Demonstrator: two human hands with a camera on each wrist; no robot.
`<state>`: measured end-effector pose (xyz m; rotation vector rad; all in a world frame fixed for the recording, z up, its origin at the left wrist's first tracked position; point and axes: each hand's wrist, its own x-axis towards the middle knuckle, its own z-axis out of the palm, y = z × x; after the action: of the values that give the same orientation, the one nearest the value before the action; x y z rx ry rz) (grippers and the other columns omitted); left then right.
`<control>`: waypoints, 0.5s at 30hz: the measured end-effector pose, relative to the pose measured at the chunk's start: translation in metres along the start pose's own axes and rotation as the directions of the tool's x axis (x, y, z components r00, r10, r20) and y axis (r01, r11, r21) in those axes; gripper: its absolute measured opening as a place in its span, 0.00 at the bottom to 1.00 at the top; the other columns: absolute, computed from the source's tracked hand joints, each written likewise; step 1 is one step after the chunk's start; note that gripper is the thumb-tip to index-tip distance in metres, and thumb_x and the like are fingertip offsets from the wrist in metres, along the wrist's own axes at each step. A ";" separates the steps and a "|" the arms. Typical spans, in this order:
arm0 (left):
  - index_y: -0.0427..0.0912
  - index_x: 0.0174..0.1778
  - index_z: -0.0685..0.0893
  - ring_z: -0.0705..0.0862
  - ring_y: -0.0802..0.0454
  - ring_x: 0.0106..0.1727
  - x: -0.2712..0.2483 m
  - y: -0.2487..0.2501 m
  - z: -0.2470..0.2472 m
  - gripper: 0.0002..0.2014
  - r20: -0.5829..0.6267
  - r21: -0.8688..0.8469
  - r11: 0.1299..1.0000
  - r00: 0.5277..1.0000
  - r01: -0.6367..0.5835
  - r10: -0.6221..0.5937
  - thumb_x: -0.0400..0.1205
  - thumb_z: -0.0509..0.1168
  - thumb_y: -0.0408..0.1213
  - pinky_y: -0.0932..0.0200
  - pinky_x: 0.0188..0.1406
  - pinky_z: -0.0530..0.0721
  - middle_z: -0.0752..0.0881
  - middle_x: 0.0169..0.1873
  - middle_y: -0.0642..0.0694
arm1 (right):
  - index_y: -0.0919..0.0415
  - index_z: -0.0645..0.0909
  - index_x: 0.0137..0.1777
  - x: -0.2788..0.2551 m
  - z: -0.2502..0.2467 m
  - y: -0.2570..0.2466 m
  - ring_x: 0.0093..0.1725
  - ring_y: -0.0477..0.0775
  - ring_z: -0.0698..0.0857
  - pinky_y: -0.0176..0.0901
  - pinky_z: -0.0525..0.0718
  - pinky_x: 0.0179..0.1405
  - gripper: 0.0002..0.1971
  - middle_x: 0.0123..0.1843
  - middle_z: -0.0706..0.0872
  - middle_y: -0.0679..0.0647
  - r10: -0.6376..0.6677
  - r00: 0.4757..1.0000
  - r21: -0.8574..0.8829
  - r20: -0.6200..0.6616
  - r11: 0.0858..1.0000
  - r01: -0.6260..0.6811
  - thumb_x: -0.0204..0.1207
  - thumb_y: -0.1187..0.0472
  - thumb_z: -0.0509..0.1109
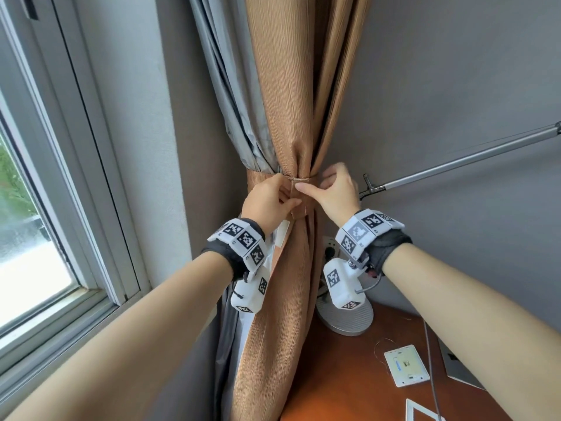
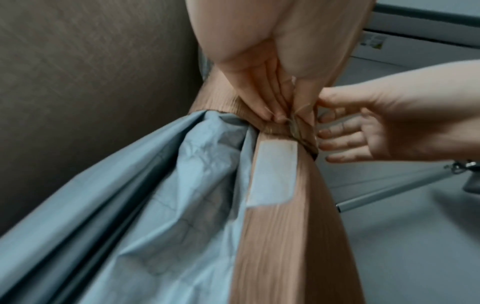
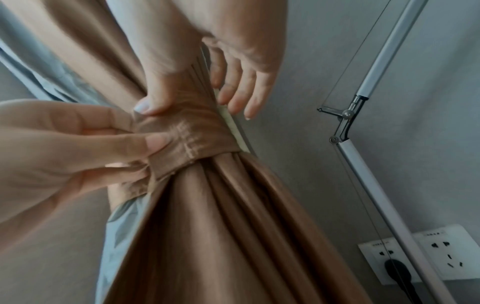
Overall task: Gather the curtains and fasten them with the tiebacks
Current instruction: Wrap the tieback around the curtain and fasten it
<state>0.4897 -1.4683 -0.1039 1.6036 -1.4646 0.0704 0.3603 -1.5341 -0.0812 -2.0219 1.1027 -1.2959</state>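
A brown curtain (image 1: 285, 86) with grey lining (image 1: 230, 86) hangs gathered in the room's corner. A brown tieback (image 1: 299, 194) wraps its waist. My left hand (image 1: 273, 199) pinches the tieback's loose end between thumb and fingers (image 3: 109, 142). My right hand (image 1: 331, 189) has its thumb (image 3: 155, 98) pressed on the band (image 3: 192, 139), with the fingers (image 3: 239, 92) reaching round the right side of the bundle. In the left wrist view a white fastening patch (image 2: 272, 172) shows on a brown strip just beyond my fingertips (image 2: 272, 107).
A window (image 1: 45, 208) runs along the left. A grey lamp arm (image 1: 455, 165) crosses the wall just right of my right hand, its round base (image 1: 346, 317) on a wooden desk (image 1: 349, 390). Wall sockets (image 3: 415, 259) sit below, one holding a black plug.
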 end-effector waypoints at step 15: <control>0.35 0.70 0.67 0.73 0.40 0.66 -0.026 -0.044 -0.020 0.52 -0.312 0.017 0.968 0.921 0.250 -0.232 0.55 0.82 0.54 0.47 0.69 0.73 0.73 0.64 0.36 | 0.58 0.62 0.75 0.016 0.047 -0.010 0.63 0.44 0.77 0.37 0.71 0.65 0.45 0.63 0.78 0.46 -0.084 0.945 0.220 0.317 0.975 0.013 0.60 0.55 0.83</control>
<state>0.5280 -1.4423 -0.1341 1.7208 -1.0263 0.2132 0.4095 -1.5426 -0.0858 -2.0156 0.7311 -1.0065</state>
